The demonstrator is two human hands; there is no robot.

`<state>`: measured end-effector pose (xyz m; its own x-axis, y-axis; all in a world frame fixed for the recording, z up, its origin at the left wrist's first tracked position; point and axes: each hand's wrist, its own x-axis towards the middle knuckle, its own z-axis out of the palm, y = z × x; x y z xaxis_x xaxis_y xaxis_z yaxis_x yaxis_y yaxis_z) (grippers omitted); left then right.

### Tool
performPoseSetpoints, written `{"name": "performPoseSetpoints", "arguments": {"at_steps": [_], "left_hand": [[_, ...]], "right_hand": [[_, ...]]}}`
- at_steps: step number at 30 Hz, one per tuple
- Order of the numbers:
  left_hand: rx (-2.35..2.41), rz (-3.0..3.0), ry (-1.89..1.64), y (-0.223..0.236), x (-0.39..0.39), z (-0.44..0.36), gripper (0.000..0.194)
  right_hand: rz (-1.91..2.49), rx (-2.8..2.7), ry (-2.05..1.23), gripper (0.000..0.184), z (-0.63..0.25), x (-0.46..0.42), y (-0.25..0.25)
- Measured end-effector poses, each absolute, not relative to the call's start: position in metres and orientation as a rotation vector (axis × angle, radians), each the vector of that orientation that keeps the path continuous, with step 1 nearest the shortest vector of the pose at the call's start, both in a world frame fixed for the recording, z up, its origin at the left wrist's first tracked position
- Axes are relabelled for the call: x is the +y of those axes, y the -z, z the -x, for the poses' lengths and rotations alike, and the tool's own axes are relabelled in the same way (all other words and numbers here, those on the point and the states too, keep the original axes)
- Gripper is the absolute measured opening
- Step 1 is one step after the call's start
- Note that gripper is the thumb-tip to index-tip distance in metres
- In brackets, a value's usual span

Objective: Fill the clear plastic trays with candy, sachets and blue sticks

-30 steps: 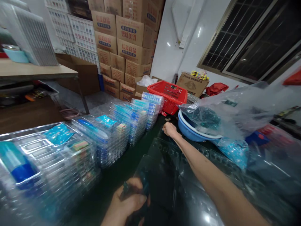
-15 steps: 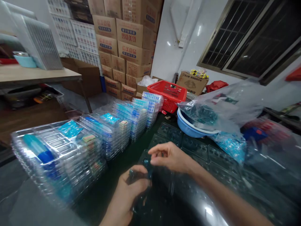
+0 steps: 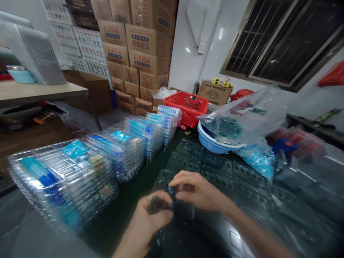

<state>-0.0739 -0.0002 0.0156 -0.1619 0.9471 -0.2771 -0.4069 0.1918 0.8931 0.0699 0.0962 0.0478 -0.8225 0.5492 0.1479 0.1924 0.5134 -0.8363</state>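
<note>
My left hand (image 3: pixel 153 218) and my right hand (image 3: pixel 200 191) meet low in the middle of the view, both gripping a small dark teal plastic piece (image 3: pixel 161 202). Its exact shape is partly hidden by my fingers. Under my hands lies a dark transparent blister tray (image 3: pixel 172 182), one of several dark trays (image 3: pixel 217 168) spread over the dark green bench top (image 3: pixel 107 233).
Tall stacks of transparent trays (image 3: pixel 64 182) line the bench to the left. Ahead are a blue basin (image 3: pixel 212 145) and a plastic bag (image 3: pixel 236 120) of dark pieces, with a red basket (image 3: pixel 186 107) and stacked cartons (image 3: pixel 134 46) behind.
My right hand has come back from beside the blue basin and now grips the dark piece with my left hand. The view has shifted slightly.
</note>
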Motion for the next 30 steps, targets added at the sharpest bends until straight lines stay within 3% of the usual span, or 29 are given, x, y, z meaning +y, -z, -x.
{"name": "performPoseSetpoints", "arguments": {"at_steps": [4,8,12,17,30], "left_hand": [[1.105,-0.567,-1.309,-0.011,0.000,0.076,0.019],[1.013,-0.492,-1.283,-0.008,0.000,0.077,0.020],[0.967,-0.475,-1.274,-0.008,0.001,0.078,0.019],[0.942,-0.473,-1.297,-0.008,0.002,0.079,0.020],[0.937,-0.478,-1.301,-0.010,0.001,0.078,0.021]], "right_hand": [[0.550,-2.425,-0.996,0.033,-0.076,0.096,-0.045],[0.518,-2.406,-0.893,0.023,-0.076,0.091,-0.042],[0.661,-2.240,-1.119,0.013,-0.073,0.085,-0.040],[0.620,-1.762,-1.623,0.020,-0.066,0.083,-0.034],[0.693,-1.425,-1.721,0.017,-0.067,0.079,-0.027]]}}
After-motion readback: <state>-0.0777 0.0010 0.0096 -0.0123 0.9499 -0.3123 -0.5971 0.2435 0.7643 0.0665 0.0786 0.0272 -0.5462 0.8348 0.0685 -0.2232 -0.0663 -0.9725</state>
